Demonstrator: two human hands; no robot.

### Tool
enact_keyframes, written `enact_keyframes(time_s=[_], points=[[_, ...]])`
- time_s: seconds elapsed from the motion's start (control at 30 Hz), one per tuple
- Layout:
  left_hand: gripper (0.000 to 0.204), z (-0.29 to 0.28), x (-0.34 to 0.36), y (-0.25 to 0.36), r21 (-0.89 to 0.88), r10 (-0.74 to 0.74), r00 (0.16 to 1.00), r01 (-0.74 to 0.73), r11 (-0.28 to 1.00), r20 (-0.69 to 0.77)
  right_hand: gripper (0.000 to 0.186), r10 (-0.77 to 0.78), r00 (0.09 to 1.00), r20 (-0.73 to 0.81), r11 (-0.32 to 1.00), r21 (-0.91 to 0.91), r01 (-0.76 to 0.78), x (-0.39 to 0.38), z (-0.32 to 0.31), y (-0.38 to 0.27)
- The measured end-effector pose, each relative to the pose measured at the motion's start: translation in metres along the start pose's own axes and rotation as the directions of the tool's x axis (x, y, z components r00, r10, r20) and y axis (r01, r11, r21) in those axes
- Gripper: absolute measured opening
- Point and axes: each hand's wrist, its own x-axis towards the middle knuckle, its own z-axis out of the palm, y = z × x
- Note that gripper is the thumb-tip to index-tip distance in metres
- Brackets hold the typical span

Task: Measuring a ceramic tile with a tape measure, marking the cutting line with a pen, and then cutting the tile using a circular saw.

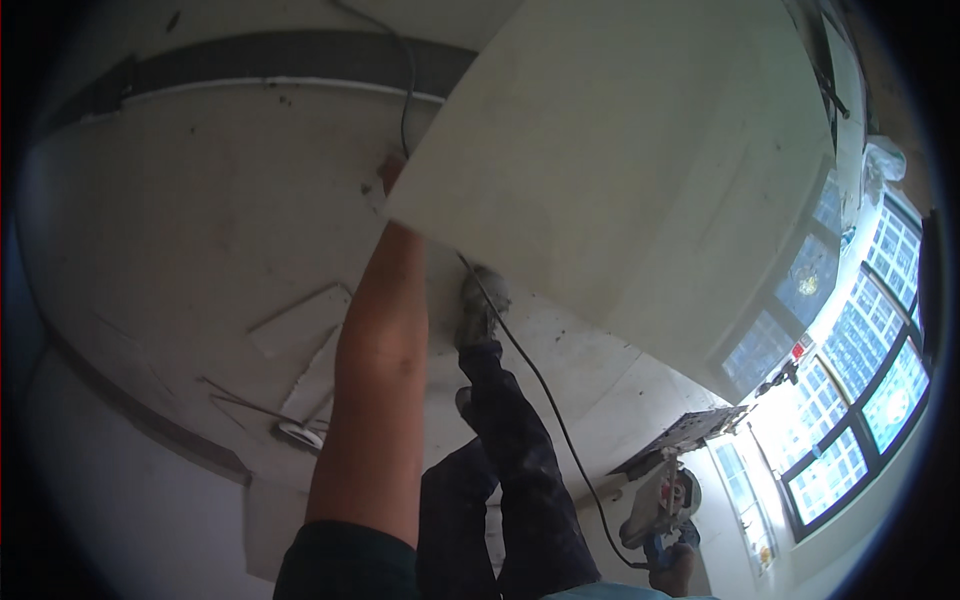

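A large pale glossy slab (600, 180) fills the upper right, tilted up, with window reflections on it. My left hand (391, 172) is at its left edge, gripping it, mostly hidden behind it. At the lower right my right hand (672, 568) is closed round a handheld power tool (665, 505) with a round guard. A dark cord (540, 380) runs from that tool up behind the slab. My legs and a dusty shoe (483, 295) show below the slab.
Pale offcuts (295, 320) and thin strips lie on the dusty floor (210, 220) at left. A dark skirting band (280, 55) runs along the top. A speckled board (680, 437) stands beside the tool. Bright windows (865, 330) line the right.
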Motion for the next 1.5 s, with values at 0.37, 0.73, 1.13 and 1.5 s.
enact_keyframes(time_s=[0.37, 0.73, 1.13, 1.5], points=[[0.020, -0.206, -0.077, 0.083, -0.433, 0.200, 0.967, -0.115, 0.894, 0.156, 0.038, 0.337, 0.938, 0.081, 0.507, 0.824, -0.254, -0.078, 0.026, -0.006], [0.019, -0.498, -0.063, 0.168, -0.580, 0.443, 0.822, -0.176, 0.795, 0.358, 0.008, 0.427, 0.903, -0.046, 0.537, 0.817, -0.212, -0.246, 0.142, -0.083], [0.018, -0.754, 0.049, 0.359, -0.681, 0.434, 0.895, -0.257, 0.686, 0.099, 0.016, 0.567, 0.823, 0.022, 0.285, 0.932, -0.222, -0.278, 0.242, -0.129], [0.023, -0.905, 0.022, 0.734, -0.934, 0.821, 0.550, -0.353, 0.064, -0.151, 0.036, 0.709, 0.614, 0.348, -0.365, 0.925, -0.103, -0.263, 0.231, -0.251]])
